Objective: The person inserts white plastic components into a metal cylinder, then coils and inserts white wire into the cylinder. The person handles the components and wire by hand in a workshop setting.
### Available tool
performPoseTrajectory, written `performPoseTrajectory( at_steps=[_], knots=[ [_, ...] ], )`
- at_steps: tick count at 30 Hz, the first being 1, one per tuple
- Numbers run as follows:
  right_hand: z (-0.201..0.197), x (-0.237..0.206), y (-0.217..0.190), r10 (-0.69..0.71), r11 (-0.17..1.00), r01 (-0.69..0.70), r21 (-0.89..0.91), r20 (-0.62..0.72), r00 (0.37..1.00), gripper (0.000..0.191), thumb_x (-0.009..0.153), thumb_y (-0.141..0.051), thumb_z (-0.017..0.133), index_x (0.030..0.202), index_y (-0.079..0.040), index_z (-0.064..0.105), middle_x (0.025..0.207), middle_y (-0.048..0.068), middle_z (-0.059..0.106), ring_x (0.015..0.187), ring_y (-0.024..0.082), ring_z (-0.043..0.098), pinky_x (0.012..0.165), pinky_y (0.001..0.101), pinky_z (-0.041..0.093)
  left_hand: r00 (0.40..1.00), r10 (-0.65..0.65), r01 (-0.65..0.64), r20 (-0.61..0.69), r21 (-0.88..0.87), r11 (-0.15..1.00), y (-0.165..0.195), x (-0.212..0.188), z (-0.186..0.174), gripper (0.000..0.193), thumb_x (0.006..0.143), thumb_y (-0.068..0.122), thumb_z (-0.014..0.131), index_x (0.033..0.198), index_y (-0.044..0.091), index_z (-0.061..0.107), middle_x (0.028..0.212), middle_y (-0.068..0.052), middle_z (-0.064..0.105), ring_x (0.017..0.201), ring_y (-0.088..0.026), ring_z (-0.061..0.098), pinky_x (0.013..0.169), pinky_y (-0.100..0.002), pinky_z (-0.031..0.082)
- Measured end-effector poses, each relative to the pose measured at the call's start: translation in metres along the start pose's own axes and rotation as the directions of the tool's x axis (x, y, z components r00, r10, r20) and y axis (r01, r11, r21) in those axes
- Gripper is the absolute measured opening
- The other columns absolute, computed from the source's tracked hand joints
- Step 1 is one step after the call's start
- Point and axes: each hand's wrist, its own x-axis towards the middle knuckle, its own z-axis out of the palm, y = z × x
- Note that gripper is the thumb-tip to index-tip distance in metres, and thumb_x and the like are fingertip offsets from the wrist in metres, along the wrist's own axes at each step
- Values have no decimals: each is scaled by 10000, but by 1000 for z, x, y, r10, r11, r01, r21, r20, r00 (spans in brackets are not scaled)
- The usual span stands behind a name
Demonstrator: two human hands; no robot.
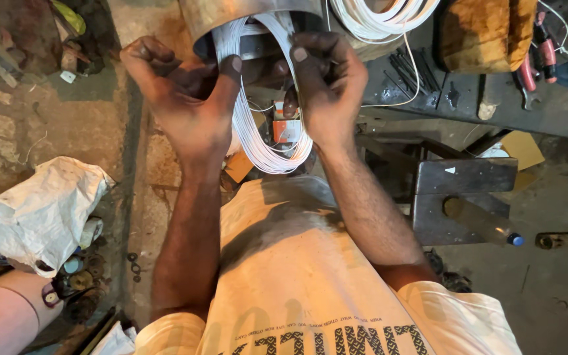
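Both hands, left (189, 98) and right (327, 89), clenched opposite sides of the white wire coil (274, 154), which hung lengthwise between them.

A grimy workshop: pliers (527, 73), wire coils (379, 16), stained metal bench (547, 112).

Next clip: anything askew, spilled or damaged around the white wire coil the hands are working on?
Nothing looks damaged or spilled. The left hand and right hand each grip one side of the white wire coil, whose loops hang together neatly. The surroundings are cluttered: a crumpled white sack on the floor, and loose dark nails on the bench.
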Motion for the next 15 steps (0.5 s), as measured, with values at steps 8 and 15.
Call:
performPoseTrajectory(
  at_steps=[8,15],
  knots=[
    [-2,-2,5,-73,996,74,-56,17,997,91,1098,-18,657,1177,25,646,1009,72,725,838,88,636,741,250,522,986,166,-168,-30,-89,982,-14,5,4,592,1020,-203,785,1241,117,338,1094,-5,384,922,-91,488,777,-243,450],
    [-39,-6,-13,28,996,-52,66,329,944,464,915,74,455,1339,-29,615,1308,90,688,1130,121,676,1004,270,552,993,-1,-25,-117,-223,974,-7,4,11,645,918,-186,767,1252,128,314,1083,-56,444,912,-122,537,800,-251,481]
  ],
)
